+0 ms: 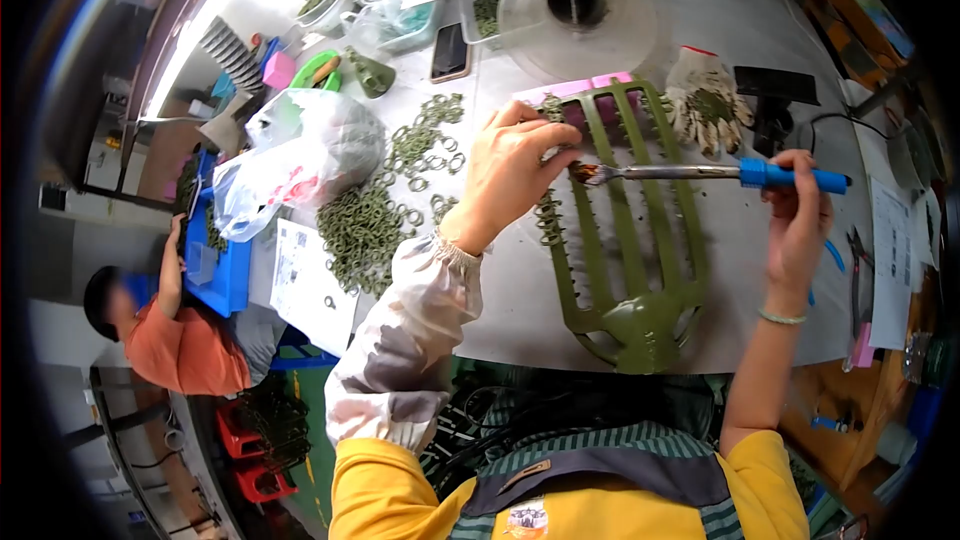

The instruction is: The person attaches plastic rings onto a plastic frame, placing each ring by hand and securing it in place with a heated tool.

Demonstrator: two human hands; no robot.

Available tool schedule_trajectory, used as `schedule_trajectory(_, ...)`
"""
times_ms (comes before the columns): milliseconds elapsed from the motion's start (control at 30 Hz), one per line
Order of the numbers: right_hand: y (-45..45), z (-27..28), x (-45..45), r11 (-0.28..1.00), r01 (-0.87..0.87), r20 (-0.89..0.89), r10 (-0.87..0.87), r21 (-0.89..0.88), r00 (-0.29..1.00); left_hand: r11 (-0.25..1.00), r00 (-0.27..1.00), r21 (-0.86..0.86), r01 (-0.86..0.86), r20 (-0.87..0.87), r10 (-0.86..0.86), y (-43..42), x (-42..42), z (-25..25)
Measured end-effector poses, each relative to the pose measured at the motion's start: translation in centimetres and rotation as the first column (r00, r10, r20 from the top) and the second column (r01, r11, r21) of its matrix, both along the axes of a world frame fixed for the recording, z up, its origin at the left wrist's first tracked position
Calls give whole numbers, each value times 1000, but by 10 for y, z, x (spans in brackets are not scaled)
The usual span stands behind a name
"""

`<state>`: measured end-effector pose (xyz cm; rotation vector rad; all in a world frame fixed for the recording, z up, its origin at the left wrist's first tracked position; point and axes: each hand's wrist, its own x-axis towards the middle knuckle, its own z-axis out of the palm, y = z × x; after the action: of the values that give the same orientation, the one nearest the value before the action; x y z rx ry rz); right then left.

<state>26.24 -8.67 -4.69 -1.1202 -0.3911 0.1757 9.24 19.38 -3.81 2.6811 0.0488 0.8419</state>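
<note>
My left hand (515, 165) is closed in a pinch at the upper left edge of a green wax frame (625, 240) with long parallel bars and small prongs. What lies between its fingertips is hidden. Small green rings hang along that left bar. My right hand (797, 215) grips the blue handle of a soldering iron (690, 171), whose metal shaft crosses over the frame. Its darkened tip ends right beside my left fingertips. A loose heap of green rings (365, 240) lies left of my left forearm.
A plastic bag (310, 145), a phone (451, 52) and a round clear container (535, 20) stand farther back. A stained glove (706, 105) lies beyond the frame, and pliers (858, 275) lie at the right. A person in orange (185, 345) sits by a blue tray (232, 275) at the left.
</note>
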Motion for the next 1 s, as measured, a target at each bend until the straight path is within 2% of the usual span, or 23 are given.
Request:
schedule_trajectory(67,-1,3,-2,1000,0,-20,0,-3,1000,994,997,-106,15,81,-7,11,-6,11)
schedule_trajectory(100,-3,5,-2,1000,9,-29,-9,-8,1000,941,983,-305,-148,58,174,19,-18,13)
schedule_trajectory(133,-2,7,-4,1000,3,-34,-3,-1,999,799,941,-546,-253,53,334,40,-28,1)
schedule_trajectory(167,-3,7,-4,1000,-4,-29,4,-2,1000,766,894,-494,-411,-55,444,64,-45,-3)
schedule_trajectory(233,-4,8,-5,1000,-22,-16,22,-3,1000,777,781,-162,-608,-294,551,110,-85,-30)
schedule_trajectory(267,-4,8,-5,1000,-26,-14,26,-3,1000,845,801,38,-533,-299,518,121,-102,-42)
schedule_trajectory(300,-5,8,-6,1000,-29,-12,29,-4,1000,882,816,152,-445,-337,470,132,-117,-57)
schedule_trajectory(367,-5,8,-7,1000,-28,-3,28,-11,1000,900,826,181,-397,-356,436,116,-126,-63)
schedule_trajectory(500,-4,11,-11,1000,-20,9,20,-20,1000,834,781,211,-510,-294,552,108,-129,-75)
schedule_trajectory(600,-4,14,-13,999,-24,10,25,-29,1000,837,795,184,-516,-262,547,110,-135,-73)
schedule_trajectory(633,-5,15,-13,999,-25,12,25,-32,1000,835,796,171,-524,-251,551,109,-134,-71)
schedule_trajectory(733,-6,15,-15,999,-4,16,5,-42,1000,801,794,-42,-597,-177,582,84,-115,-41)
schedule_trajectory(767,-7,15,-15,999,-3,20,3,-43,1000,812,840,-214,-543,-140,525,71,-105,-31)
schedule_trajectory(833,-6,13,-14,999,-9,26,10,-43,1000,802,954,-535,-265,-23,300,37,-82,-11)
schedule_trajectory(900,-6,7,-10,999,-8,24,9,-53,1000,794,985,-586,-162,-48,166,5,-63,3)
schedule_trajectory(1000,-3,3,-8,999,-7,9,8,-46,1000,884,993,-455,-104,-103,64,-22,-38,14)
